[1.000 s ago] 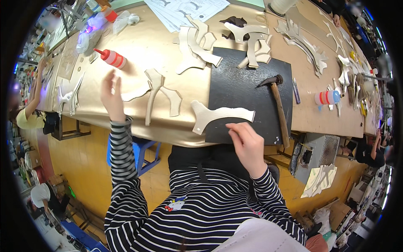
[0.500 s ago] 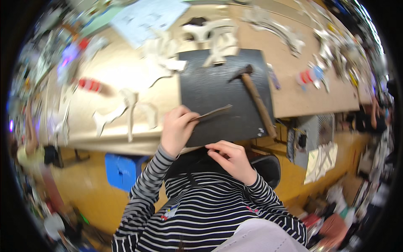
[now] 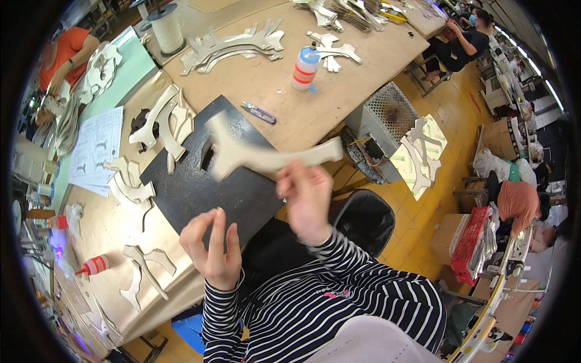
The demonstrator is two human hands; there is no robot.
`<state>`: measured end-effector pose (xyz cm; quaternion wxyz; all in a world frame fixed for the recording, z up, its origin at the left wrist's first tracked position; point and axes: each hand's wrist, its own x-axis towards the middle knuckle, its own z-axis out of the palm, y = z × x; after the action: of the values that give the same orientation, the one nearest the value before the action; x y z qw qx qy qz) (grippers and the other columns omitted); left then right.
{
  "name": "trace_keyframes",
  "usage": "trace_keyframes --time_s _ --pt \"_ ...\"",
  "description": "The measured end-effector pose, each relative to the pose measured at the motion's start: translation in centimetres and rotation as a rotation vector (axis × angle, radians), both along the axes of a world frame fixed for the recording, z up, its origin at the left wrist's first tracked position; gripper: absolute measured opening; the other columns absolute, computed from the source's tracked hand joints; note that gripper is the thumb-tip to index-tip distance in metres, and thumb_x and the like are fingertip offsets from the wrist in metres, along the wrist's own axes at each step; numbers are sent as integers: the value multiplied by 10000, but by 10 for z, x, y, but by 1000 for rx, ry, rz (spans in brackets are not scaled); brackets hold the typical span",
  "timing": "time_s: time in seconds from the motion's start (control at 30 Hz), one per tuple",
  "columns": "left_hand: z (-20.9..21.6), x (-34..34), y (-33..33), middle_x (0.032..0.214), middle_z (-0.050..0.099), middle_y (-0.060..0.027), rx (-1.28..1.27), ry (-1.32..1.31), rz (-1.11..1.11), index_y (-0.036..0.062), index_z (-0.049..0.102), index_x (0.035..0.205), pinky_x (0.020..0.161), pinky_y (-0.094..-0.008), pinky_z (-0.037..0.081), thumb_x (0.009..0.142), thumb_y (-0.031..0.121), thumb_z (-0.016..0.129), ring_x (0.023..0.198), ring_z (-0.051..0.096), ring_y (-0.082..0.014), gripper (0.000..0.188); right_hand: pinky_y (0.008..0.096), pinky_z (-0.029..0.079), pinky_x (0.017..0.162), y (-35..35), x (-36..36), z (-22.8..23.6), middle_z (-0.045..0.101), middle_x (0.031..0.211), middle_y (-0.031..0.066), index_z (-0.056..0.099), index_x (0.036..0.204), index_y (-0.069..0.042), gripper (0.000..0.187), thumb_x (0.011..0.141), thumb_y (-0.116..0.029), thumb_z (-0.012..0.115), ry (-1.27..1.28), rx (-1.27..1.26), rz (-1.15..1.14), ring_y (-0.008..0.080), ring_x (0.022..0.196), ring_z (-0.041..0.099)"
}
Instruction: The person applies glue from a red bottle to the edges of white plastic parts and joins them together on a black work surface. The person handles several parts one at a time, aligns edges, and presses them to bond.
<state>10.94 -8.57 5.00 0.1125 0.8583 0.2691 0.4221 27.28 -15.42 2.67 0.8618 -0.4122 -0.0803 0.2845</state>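
Note:
My right hand [image 3: 307, 196] pinches the lower edge of a cream, forked flat leather-like piece [image 3: 260, 160], held above a black mat [image 3: 239, 202]. Motion blurs the piece. My left hand [image 3: 212, 249] is raised at the mat's near edge, fingers apart, holding nothing. On the mat, a dark hammer head [image 3: 209, 155] shows partly beside the piece, which covers the rest of it. Similar cream pieces [image 3: 160, 124] lie along the mat's far left side, with more cut pieces [image 3: 130, 187] just left of it.
Purple thread snips [image 3: 259, 113] and a blue-and-red bottle [image 3: 306, 68] stand beyond the mat. A red-and-white bottle [image 3: 94, 265] lies left. Right of the table are a metal-mesh box [image 3: 387, 118] and a sheet with pieces [image 3: 419, 158]. Co-workers sit at the far left and far right.
My view has turned rightward. The thin piece seen edge-on in my left hand is gone from it; that hand is now open. My right hand, empty before, has risen and holds the forked piece.

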Motion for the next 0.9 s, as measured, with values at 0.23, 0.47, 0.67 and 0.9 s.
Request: trace_keyframes --time_s 0.23,0.47,0.67,0.9 --pt "-11 -10 -7 1050 612 -125 -445 100 -152 10 663 1093 821 -362 479 786 -75 667 941 597 -277 319 207 540 682 -39 200 -40 639 944 76 577 1051 -1 146 973 -124 567 121 93 -457 117 779 612" --pt "-31 -20 -22 946 639 -93 -559 211 -231 25 688 987 766 -345 459 799 -38 660 858 596 -260 200 209 549 665 -14 309 -93 642 922 70 581 1040 -15 141 966 -135 575 318 176 -376 129 777 619" --pt "-35 -20 -34 944 652 -91 -618 274 -295 21 689 989 772 -347 461 811 -14 659 859 602 -257 183 235 564 648 25 341 -118 647 904 91 568 1001 -8 115 979 -115 531 445 224 -340 155 755 632" --pt "-41 -20 -41 946 663 -93 -632 344 -377 31 694 996 777 -350 465 823 8 656 859 616 -266 178 222 541 506 29 350 -140 653 960 234 494 1015 46 90 981 -37 486 578 226 -432 167 619 614"
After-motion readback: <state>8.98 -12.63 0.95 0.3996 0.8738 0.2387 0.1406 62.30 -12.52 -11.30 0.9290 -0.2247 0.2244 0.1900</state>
